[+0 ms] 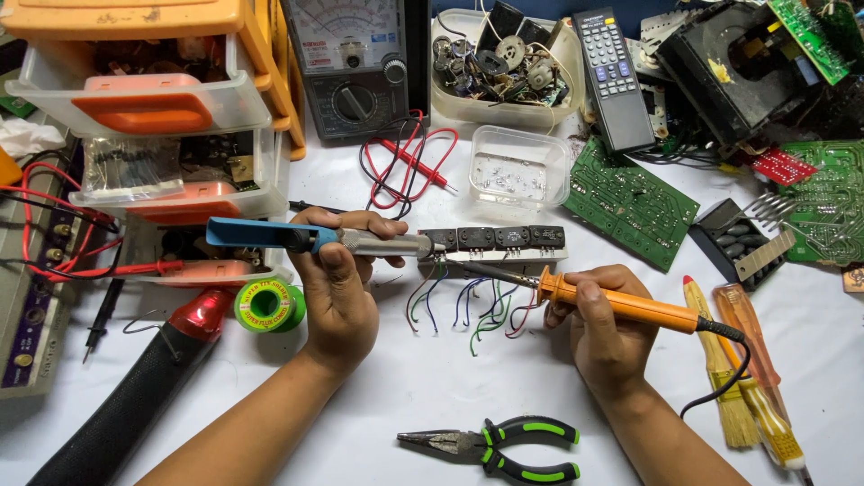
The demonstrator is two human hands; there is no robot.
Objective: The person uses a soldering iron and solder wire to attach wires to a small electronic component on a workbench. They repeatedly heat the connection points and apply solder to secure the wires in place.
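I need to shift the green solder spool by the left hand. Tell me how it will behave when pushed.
The solder spool probably slides rather than rolls, since it seems to lie flat on its flange. Being wound metal wire, it is likely heavy for its size. It sits against the red-capped black tool, which may block a leftward push.

Left hand point(340, 279) holds a desoldering pump point(315, 239), right hand point(601, 315) a soldering iron point(621, 304), at a transistor strip point(497, 243).

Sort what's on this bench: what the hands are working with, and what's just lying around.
In use:
left hand with blue desoldering pump
right hand with orange soldering iron
transistor strip

Lying about:
pliers
solder spool
remote control
multimeter
green circuit board
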